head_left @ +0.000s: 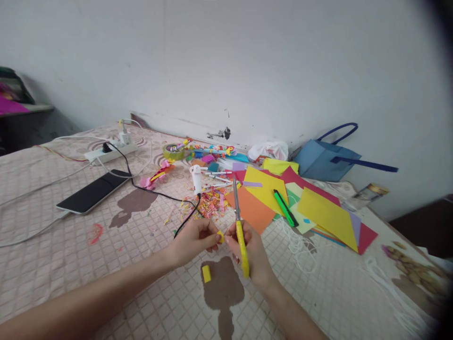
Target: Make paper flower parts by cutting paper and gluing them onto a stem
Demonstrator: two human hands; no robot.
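Observation:
In the middle of the head view, my left hand (198, 237) pinches a small yellow paper piece (221, 237) between thumb and fingers. Close beside it, my right hand (252, 252) is closed around yellow-handled scissors (241, 243), whose blades point away from me toward the wall. The fingertips of my right hand are near the pinched piece; I cannot tell whether they touch it. Another yellow paper piece (206, 274) lies on a brown patch of the tablecloth below my hands.
Beyond my hands are paper shreds (211, 204), a white glue gun (196, 179) with a black cord, and coloured sheets (325, 215). A green cutter (285, 208) lies near white string (299, 248). A phone (94, 191) and power strip (110, 153) lie left; a blue bag (323, 160) stands right.

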